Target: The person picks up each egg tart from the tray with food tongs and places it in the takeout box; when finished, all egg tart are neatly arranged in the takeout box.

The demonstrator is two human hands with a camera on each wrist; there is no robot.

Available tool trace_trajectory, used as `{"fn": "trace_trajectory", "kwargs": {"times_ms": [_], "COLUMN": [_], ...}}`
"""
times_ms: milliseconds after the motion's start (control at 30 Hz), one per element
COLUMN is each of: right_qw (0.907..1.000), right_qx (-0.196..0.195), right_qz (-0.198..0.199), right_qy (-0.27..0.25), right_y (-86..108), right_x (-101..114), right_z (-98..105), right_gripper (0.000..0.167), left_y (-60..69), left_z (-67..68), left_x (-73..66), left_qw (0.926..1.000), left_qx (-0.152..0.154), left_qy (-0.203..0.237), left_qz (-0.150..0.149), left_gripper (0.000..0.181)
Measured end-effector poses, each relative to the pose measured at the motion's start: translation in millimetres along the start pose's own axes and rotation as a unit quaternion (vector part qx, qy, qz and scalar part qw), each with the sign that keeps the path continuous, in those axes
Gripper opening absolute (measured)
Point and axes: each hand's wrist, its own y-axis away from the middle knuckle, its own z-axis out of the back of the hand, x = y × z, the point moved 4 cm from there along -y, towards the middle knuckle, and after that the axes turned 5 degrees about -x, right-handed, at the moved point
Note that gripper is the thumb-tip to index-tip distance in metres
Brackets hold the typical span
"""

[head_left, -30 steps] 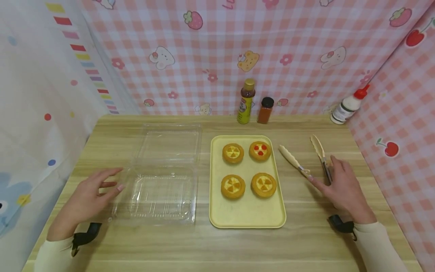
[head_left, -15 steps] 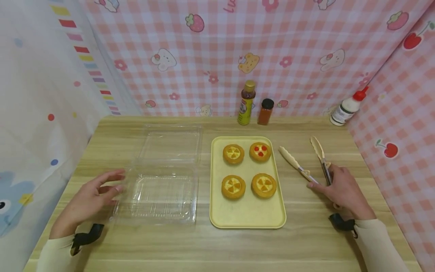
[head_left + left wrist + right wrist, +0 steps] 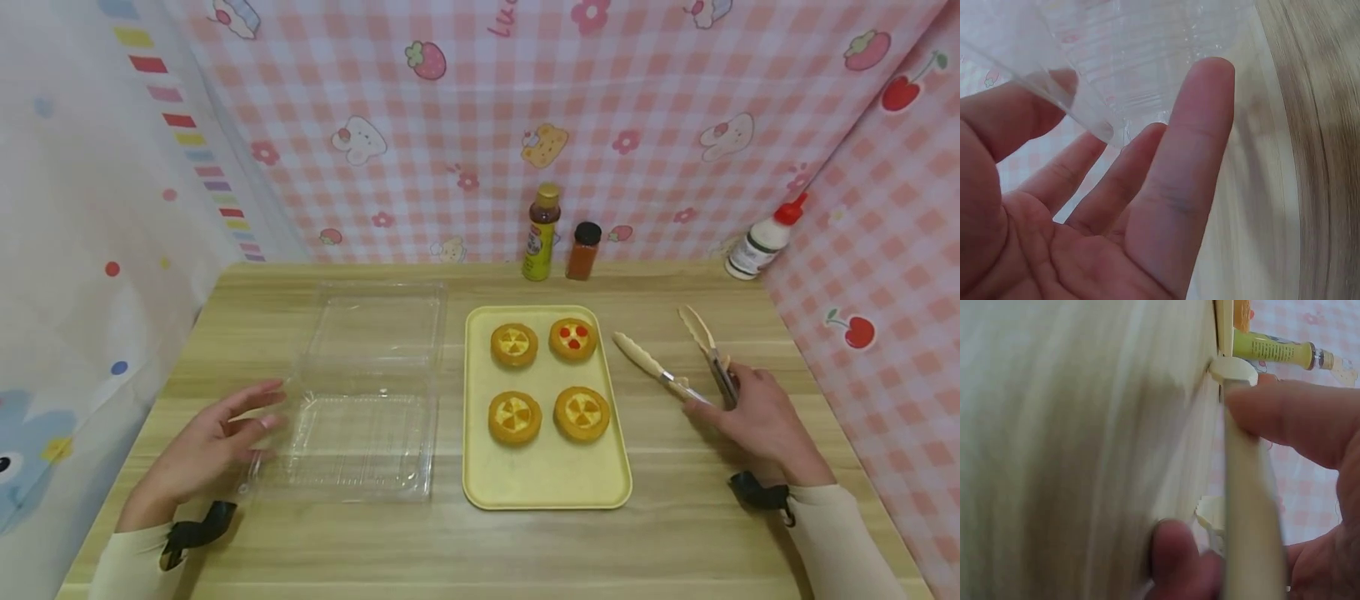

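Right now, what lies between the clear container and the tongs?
In the head view, the yellow tray, bearing four tarts, lies between the container and the tongs.

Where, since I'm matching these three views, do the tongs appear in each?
Head: the tongs lie right of the yellow tray, partly covered by the right hand.
Left wrist: not in it.
Right wrist: close up, just right of centre, one blurred arm rising from the bottom edge.
Shared landmark: the wooden tabletop, across the lower head view, at right in the left wrist view, at left in the right wrist view.
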Motion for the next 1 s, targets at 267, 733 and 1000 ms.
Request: {"fn": "trace_trajectory", "kwargs": {"times_ms": [267, 733, 1000], "right_qw": [0.9988, 0.9969, 0.9926], "right_qx": [-0.04, -0.068, -0.069], "right_qz": [0.021, 0.039, 0.1], "right_qy": [-0.019, -0.008, -0.005], "right_y": [-0.2, 14.0, 23.5], "right_x": [3, 19, 36], "right_z": [2, 12, 15], "right_gripper": [0.047, 0.064, 0.058], "left_y": [-1.2, -2.2, -1.7], "left_z": [-2.4, -4.5, -4.5], "left_x": [0.9, 4.3, 4.2], "left_qw": [0.9996, 0.9982, 0.9983], "left_qx": [0.011, 0.02, 0.018], "left_qy": [0.024, 0.054, 0.052], "left_qz": [-0.01, -0.018, -0.02], "left_gripper": [0.061, 0.06, 0.06]}}
